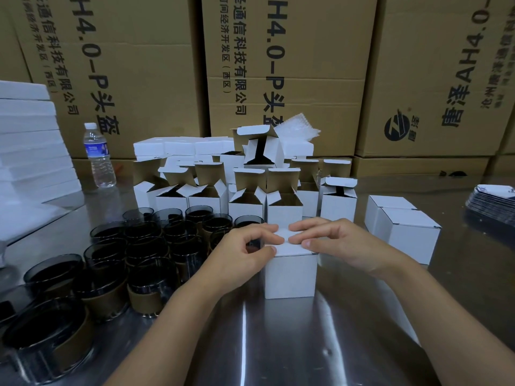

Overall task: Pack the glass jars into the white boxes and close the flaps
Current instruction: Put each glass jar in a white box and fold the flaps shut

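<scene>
A white box [289, 274] stands upright on the metal table in front of me. My left hand [248, 246] and my right hand [331, 240] both rest on its top, fingertips pressing the lid flap [287, 235] down flat. What is inside the box is hidden. Several dark glass jars [145, 254] with brown sleeves stand in a cluster to the left. Behind the held box stand several open white boxes [284, 210] with flaps raised. Two closed white boxes [404, 227] sit to the right.
A water bottle [97, 154] stands at the back left beside a stack of white foam sheets [30, 140]. Large brown cartons [278, 65] wall off the back. A stack of dark cards [493, 204] lies at the far right. Bubble wrap [295, 129] tops the box pile.
</scene>
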Action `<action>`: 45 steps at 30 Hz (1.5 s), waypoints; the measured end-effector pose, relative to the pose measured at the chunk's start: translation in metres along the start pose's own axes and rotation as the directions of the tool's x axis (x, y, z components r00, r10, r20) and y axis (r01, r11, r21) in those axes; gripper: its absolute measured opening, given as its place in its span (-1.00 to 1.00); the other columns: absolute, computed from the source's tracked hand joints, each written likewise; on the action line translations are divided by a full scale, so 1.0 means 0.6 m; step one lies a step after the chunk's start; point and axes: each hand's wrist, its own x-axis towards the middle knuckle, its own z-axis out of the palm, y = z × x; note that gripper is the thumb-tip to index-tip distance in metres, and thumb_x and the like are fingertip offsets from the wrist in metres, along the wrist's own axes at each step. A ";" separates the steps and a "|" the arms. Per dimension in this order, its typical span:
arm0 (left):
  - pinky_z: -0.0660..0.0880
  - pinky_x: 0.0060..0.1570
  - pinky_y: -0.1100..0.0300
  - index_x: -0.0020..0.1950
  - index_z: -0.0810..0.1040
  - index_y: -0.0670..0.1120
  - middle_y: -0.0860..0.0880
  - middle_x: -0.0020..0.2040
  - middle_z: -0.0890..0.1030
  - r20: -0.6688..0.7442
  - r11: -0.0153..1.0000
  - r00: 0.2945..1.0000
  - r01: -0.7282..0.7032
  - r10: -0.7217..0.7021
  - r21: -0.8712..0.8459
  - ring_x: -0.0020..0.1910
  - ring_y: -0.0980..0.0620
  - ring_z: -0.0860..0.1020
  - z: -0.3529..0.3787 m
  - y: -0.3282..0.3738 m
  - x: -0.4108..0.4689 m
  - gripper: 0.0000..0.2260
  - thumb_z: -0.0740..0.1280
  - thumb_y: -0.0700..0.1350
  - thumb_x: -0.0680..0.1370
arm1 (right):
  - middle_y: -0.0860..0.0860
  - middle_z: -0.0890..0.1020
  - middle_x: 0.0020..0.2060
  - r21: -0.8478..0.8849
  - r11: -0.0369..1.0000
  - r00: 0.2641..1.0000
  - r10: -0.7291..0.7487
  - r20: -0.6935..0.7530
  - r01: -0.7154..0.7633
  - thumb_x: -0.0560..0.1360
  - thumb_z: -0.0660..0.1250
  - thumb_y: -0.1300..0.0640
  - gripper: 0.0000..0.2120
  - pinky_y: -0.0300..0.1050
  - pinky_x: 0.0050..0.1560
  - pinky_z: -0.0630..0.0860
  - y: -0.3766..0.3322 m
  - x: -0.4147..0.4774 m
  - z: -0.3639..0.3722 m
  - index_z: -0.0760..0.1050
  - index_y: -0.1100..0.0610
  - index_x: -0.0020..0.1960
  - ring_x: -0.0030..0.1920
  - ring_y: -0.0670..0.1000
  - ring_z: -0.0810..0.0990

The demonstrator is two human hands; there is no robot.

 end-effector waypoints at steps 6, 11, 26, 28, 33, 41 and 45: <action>0.44 0.06 0.47 -0.10 0.65 0.16 0.23 0.21 0.54 0.005 1.000 1.000 0.000 0.000 0.003 0.13 0.39 0.48 0.000 0.003 0.000 -0.77 0.35 -0.19 0.53 | -0.28 0.56 0.12 -0.025 1.000 1.000 -0.005 -0.024 0.004 0.52 0.34 0.16 -0.72 -0.23 0.24 0.34 0.001 0.003 0.002 0.68 -0.20 -0.15 0.15 -0.31 0.47; 0.41 -0.06 0.56 -0.07 0.66 0.13 0.26 0.20 0.52 0.015 1.000 1.000 0.013 -0.012 0.000 0.09 0.42 0.48 -0.001 0.002 -0.001 -0.81 0.35 -0.18 0.53 | -0.22 0.58 0.10 -0.025 0.999 0.998 -0.031 -0.061 0.029 0.43 0.44 0.11 -0.82 -0.24 0.17 0.41 -0.002 0.005 0.009 0.69 -0.19 -0.19 0.16 -0.20 0.50; 0.50 0.17 0.13 -0.09 0.61 0.24 0.32 0.18 0.51 -0.052 0.999 0.999 -0.010 0.012 0.034 0.16 0.24 0.51 0.014 -0.003 -0.001 -0.85 0.35 -0.04 0.47 | -0.20 0.40 -0.10 -0.627 0.776 0.916 -0.296 -0.270 0.066 0.18 0.29 -0.39 -0.55 -0.23 -0.23 0.39 0.001 0.010 0.068 0.27 -0.11 -0.15 -0.07 -0.16 0.37; 0.40 0.29 0.14 -0.01 0.57 0.25 0.30 0.24 0.48 -0.069 0.995 0.997 -0.036 0.042 0.091 0.25 0.25 0.42 0.020 -0.008 -0.001 -0.83 0.34 -0.06 0.53 | -0.18 0.37 -0.15 -0.672 0.739 0.890 -0.341 -0.302 0.055 0.18 0.22 -0.38 -0.55 -0.25 -0.32 0.28 0.003 0.013 0.075 0.27 -0.08 -0.14 -0.11 -0.14 0.33; 0.18 0.32 0.33 0.33 0.40 0.18 0.28 0.30 0.35 -0.037 0.965 0.996 -0.074 0.086 0.250 0.32 0.37 0.19 0.025 -0.019 -0.002 -0.69 0.24 0.04 0.59 | -0.21 0.33 -0.22 -0.683 0.723 0.893 -0.233 -0.385 -0.106 0.24 0.27 -0.35 -0.54 -0.23 -0.37 0.22 0.012 0.012 0.055 0.28 -0.04 -0.09 -0.14 -0.10 0.33; 0.21 0.20 0.34 0.40 0.33 0.17 0.24 0.27 0.33 -0.012 0.928 0.994 -0.099 0.110 0.360 0.27 0.32 0.23 0.025 -0.020 -0.002 -0.63 0.22 0.08 0.59 | -0.11 0.44 -0.16 -0.608 0.674 0.826 0.005 -0.564 -0.419 0.29 0.36 -0.18 -0.66 -0.10 -0.25 0.33 0.015 -0.048 -0.010 0.26 -0.04 -0.15 -0.11 0.02 0.42; 0.20 0.18 0.34 0.42 0.30 0.19 0.25 0.29 0.30 0.004 0.917 0.993 -0.112 0.119 0.383 0.21 0.39 0.20 0.026 -0.025 -0.002 -0.61 0.22 0.10 0.58 | -0.10 0.47 -0.11 -0.571 0.631 0.778 0.085 -0.623 -0.526 0.29 0.37 -0.16 -0.67 -0.09 -0.20 0.33 0.011 -0.079 -0.026 0.31 -0.04 -0.11 -0.07 0.01 0.41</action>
